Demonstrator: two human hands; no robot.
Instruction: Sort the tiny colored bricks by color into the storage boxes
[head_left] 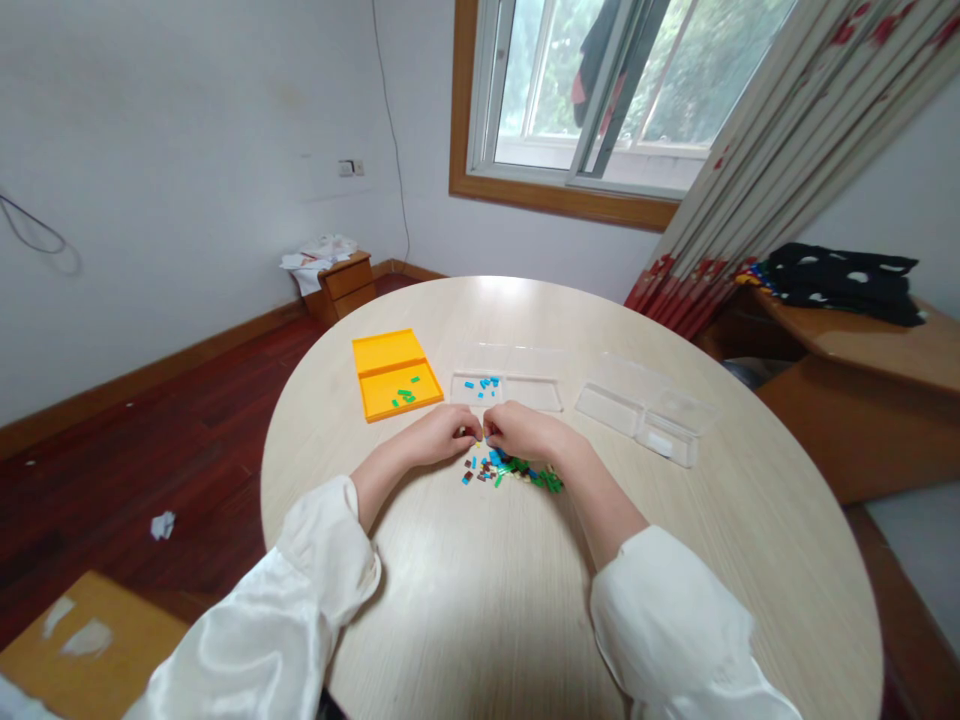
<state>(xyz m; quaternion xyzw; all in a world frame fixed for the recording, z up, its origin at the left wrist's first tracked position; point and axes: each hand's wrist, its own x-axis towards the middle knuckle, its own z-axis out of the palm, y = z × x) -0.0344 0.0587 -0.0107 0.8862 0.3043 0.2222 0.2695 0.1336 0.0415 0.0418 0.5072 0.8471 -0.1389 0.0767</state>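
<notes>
Past white sleeves (247,610), holds left hand (448,434) and right hand (521,432) curled narrow at the edge of loose bricks (517,466) on the bench (465,590), probably for fine control, but cannot tell whether pinching any.

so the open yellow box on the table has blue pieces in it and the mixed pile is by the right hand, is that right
Not quite: the head view shows green pieces in the open yellow box. The mixed pile is by the right hand.

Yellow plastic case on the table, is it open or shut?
Open: the yellow plastic case's lid lies back behind its base, and small green bricks show inside.
</notes>
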